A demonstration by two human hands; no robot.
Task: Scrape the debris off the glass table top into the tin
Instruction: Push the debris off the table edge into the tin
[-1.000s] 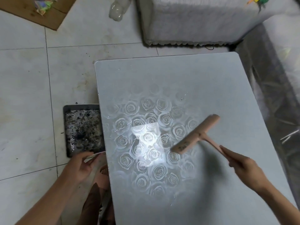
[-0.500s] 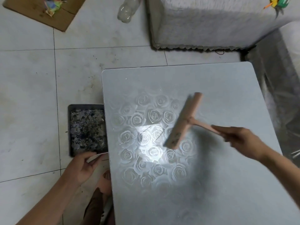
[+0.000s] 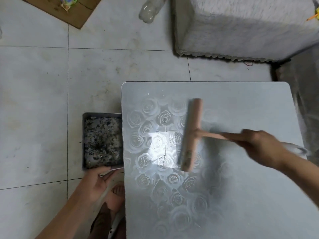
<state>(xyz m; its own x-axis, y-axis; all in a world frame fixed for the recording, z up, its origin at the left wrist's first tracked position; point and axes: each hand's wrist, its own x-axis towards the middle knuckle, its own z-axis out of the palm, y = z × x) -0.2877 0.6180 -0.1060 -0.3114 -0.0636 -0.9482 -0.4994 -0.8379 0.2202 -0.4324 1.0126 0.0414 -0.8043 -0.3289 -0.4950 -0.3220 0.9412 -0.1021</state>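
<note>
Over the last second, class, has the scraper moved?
Yes. The scraper has swung from slanted to nearly parallel with the table's left edge, and its far tip is now closer to the far edge.

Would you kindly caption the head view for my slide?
The right hand holds a T-shaped scraper over the glass table top; the left hand holds the tin beside it.

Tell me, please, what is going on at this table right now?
A person is clearing a rose-patterned glass table top. The right hand grips the handle of a pink T-shaped scraper, whose blade lies across the middle of the glass. The left hand holds the near rim of a tin beside the table's left edge. The tin already holds plenty of dark debris.
</note>
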